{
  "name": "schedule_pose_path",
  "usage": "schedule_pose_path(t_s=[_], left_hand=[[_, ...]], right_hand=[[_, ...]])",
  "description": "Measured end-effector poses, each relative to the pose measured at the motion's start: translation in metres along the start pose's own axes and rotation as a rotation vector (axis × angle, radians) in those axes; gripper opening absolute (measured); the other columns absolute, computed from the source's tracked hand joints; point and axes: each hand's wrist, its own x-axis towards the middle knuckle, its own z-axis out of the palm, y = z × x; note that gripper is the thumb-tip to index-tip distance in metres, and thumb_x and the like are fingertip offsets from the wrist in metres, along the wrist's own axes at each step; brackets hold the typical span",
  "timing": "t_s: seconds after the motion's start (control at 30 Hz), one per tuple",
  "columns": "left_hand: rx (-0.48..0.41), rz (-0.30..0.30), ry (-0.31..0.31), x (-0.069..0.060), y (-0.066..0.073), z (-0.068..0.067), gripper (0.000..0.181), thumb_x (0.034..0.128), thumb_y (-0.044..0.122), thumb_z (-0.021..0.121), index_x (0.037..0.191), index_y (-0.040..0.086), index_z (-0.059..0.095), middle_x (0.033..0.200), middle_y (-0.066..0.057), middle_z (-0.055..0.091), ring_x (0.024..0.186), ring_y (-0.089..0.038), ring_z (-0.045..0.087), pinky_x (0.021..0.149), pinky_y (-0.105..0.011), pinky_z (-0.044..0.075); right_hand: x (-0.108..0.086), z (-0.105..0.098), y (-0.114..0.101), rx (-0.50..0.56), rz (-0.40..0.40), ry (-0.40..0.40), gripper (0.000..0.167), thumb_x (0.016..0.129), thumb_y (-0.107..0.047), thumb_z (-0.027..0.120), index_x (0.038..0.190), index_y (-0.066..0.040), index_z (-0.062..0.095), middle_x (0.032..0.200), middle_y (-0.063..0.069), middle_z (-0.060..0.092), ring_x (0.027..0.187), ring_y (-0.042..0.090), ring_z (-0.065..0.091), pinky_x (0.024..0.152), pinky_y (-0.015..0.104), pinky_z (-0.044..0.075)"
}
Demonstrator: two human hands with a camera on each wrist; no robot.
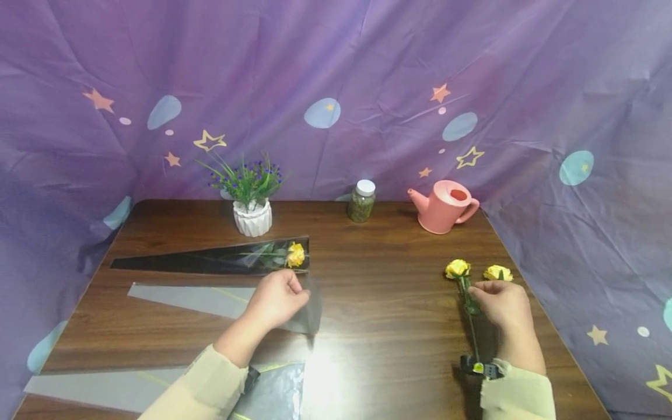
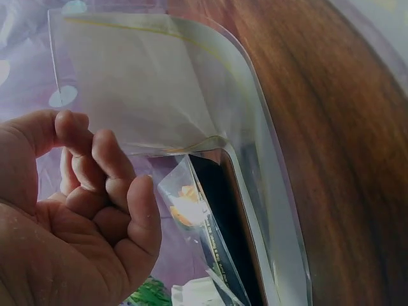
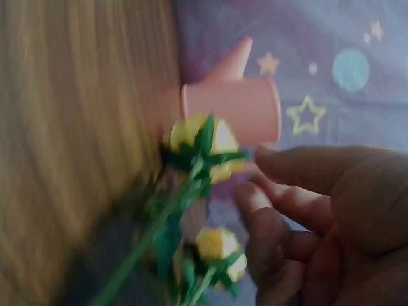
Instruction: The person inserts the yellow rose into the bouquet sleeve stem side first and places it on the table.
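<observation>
Middle film sleeve: translucent greyish film [image 1: 194, 296], a long taper with a thin yellow line, lying on the left of the table; its wide right end lifts and bows open in a clear, glossy curve.
Left hand: at that wide end, thumb and index finger [image 1: 279, 298] pinch the film's edge, the other fingers loosely curled.
Left loose rose: crumpled yellow petals, green leaves and a slim stem [image 1: 458, 268], on the right of the table; the stem's lower end is lost by the dark wrist device [image 1: 480, 367].
Right loose rose: similar yellow head [image 1: 497, 273], its stem mostly covered by the right hand [image 1: 506, 306].
Right-hand grip: thumb and fingers bent and slightly parted beside the left loose rose; whether they touch it I cannot tell, the right wrist view being blurred.
Far film sleeve: black, glossy, tapering leftward [image 1: 173, 261], with a yellow rose [image 1: 296, 255] inside its wide end.
Near film sleeve: flat and shiny [image 1: 280, 388], partly covered by the left forearm and cut off at the near edge.
Table: dark, streaked wood grain [image 1: 378, 280], with a white glare patch.
Far edge: ridged white pot [image 1: 253, 219], white-lidded jar [image 1: 361, 207] with indistinct contents, smooth pink watering can [image 1: 443, 210].
</observation>
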Motion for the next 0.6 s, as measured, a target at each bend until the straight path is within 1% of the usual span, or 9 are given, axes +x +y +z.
schedule_pose_path(t_s=[0.03,0.1,0.2,0.27,0.33,0.4,0.5,0.53,0.6], left_hand=[[0.001,0.001,-0.003,0.0,0.0,0.0,0.017,0.0867,0.018,0.078,0.079,0.014,0.064,0.069,0.004,0.064,0.064,-0.013,0.059,0.067,-0.037,0.053],[0.002,0.001,-0.007,0.0,-0.001,0.0,0.017,0.0867,0.018,0.078,0.079,0.014,0.064,0.067,0.004,0.062,0.063,-0.013,0.058,0.066,-0.036,0.052],[0.0,-0.001,-0.008,0.0,-0.001,0.0,0.017,0.087,0.018,0.078,0.079,0.014,0.063,0.067,0.004,0.062,0.063,-0.013,0.058,0.066,-0.036,0.052],[-0.004,-0.006,-0.011,0.001,0.0,0.0,0.018,0.0876,0.018,0.078,0.079,0.014,0.063,0.067,0.004,0.061,0.063,-0.014,0.058,0.066,-0.036,0.052],[-0.011,-0.007,-0.014,0.001,0.001,0.001,0.018,0.0879,0.018,0.078,0.079,0.013,0.063,0.067,0.003,0.061,0.063,-0.014,0.057,0.065,-0.036,0.051],[-0.016,-0.007,-0.017,0.001,0.001,0.001,0.018,0.0882,0.018,0.078,0.08,0.013,0.063,0.067,0.003,0.061,0.063,-0.014,0.057,0.065,-0.036,0.051],[-0.022,-0.011,-0.018,0.001,0.001,0.001,0.018,0.0883,0.018,0.078,0.08,0.013,0.063,0.067,0.003,0.061,0.062,-0.014,0.057,0.064,-0.035,0.051],[-0.021,-0.011,-0.019,0.001,0.001,0.0,0.018,0.0884,0.018,0.078,0.08,0.013,0.063,0.067,0.003,0.061,0.062,-0.014,0.057,0.063,-0.035,0.051],[-0.021,-0.012,-0.019,0.001,0.001,0.0,0.018,0.0884,0.019,0.078,0.081,0.013,0.063,0.068,0.003,0.062,0.062,-0.014,0.057,0.063,-0.035,0.051]], right_hand=[[0.001,-0.001,0.006,-0.022,0.001,-0.038,0.034,0.098,-0.028,0.074,0.104,0.006,0.077,0.096,0.019,0.078,0.081,0.024,0.067,0.068,0.04,0.05],[0.002,-0.001,0.014,-0.036,0.002,-0.124,0.036,0.098,-0.028,0.073,0.103,0.007,0.077,0.089,0.017,0.076,0.077,0.024,0.066,0.066,0.042,0.051],[0.003,0.0,0.02,-0.059,0.0,-0.2,0.036,0.097,-0.029,0.073,0.099,0.007,0.076,0.081,0.01,0.073,0.073,0.022,0.064,0.064,0.042,0.05],[0.003,0.002,0.02,-0.061,0.013,-0.219,0.034,0.096,-0.027,0.073,0.098,0.007,0.075,0.076,0.007,0.07,0.071,0.021,0.062,0.063,0.041,0.049],[0.002,0.003,0.02,-0.074,0.024,-0.22,0.032,0.095,-0.027,0.073,0.091,0.005,0.074,0.072,0.003,0.067,0.07,0.021,0.06,0.062,0.039,0.048],[0.002,0.005,0.022,-0.068,0.03,-0.231,0.03,0.094,-0.025,0.075,0.088,0.004,0.073,0.071,0.003,0.067,0.068,0.021,0.061,0.062,0.039,0.048],[0.002,0.009,0.027,-0.028,0.028,-0.248,0.027,0.093,-0.021,0.076,0.086,0.004,0.073,0.071,0.004,0.069,0.065,0.018,0.063,0.06,0.037,0.05],[0.002,0.01,0.027,-0.005,0.027,-0.258,0.026,0.093,-0.019,0.075,0.089,0.006,0.074,0.074,0.006,0.072,0.065,0.018,0.065,0.06,0.036,0.052],[0.001,0.012,0.026,0.037,0.024,-0.26,0.024,0.094,-0.017,0.073,0.089,0.007,0.075,0.073,0.005,0.072,0.065,0.016,0.065,0.061,0.035,0.052]])
